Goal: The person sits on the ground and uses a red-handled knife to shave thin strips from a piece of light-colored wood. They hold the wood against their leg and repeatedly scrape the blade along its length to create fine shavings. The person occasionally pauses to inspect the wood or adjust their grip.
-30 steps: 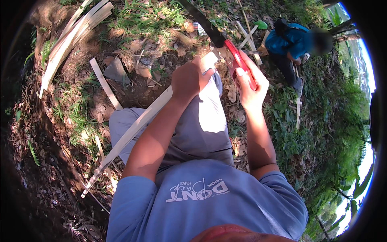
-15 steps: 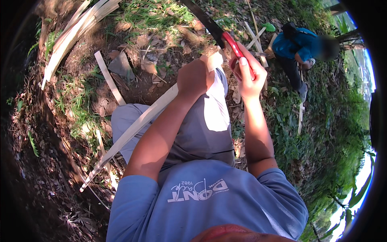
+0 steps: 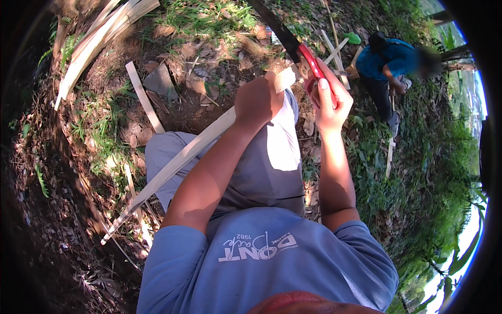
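My left hand (image 3: 256, 103) is closed round a long, pale, flat wooden strip (image 3: 180, 159) above my knee. The strip slants down to the left across my leg, and its short bright end sticks out past my fist. My right hand (image 3: 332, 104) grips the red handle of a long, dark, curved blade (image 3: 282, 35). That blade points up and away to the left, its base close to the strip's end. I cannot make out whether its edge has teeth. Grey trousers (image 3: 261, 162) lie under both hands.
A bundle of pale strips (image 3: 102, 47) lies at the far left, with a loose strip (image 3: 144, 97) and a flat grey piece (image 3: 160, 82) nearer. Crossed sticks (image 3: 335, 52) rest at the far right. Beyond them, a person in blue (image 3: 387, 60) bends over. Leaves and grass cover the ground.
My right hand and the red-handled blade have shifted slightly right and down. My left hand has also moved a little right, with the wooden strip still in it.
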Available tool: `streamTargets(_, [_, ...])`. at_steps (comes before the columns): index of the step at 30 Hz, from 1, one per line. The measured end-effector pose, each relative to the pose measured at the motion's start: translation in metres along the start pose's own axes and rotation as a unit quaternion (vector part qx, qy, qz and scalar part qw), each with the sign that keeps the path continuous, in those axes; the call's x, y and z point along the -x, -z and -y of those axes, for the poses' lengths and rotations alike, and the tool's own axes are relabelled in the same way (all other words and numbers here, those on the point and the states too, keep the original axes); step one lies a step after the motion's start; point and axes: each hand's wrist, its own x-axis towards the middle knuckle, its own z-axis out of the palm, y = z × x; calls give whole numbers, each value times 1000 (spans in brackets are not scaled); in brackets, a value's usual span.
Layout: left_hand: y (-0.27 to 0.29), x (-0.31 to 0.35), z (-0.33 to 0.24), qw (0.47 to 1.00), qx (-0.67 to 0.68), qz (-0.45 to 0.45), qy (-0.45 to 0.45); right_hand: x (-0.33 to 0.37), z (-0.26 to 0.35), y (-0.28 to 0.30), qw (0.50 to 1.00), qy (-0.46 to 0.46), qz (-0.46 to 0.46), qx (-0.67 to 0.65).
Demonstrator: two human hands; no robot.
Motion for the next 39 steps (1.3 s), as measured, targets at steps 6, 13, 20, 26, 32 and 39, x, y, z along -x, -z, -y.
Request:
streamTargets(6, [-2,0,1,1000,0,-9,-6,4,-3,4,1000,-9,13,5])
streamTargets(13, [1,-1,2,999,27,25,17,10,4,7,999,-34,14,1])
streamTargets(20, [7,0,-6,997,19,50,47,16,12,17,995,-84,39,33])
streamTargets(26, [9,1,-7,996,35,60,53,26,24,26,992,-86,49,76])
streamTargets(32, [14,3,-12,995,42,77,51,31,23,34,991,-72,62,91])
streamTargets(39, [10,6,-9,998,52,42,23,28,26,44,991,-80,76,74])
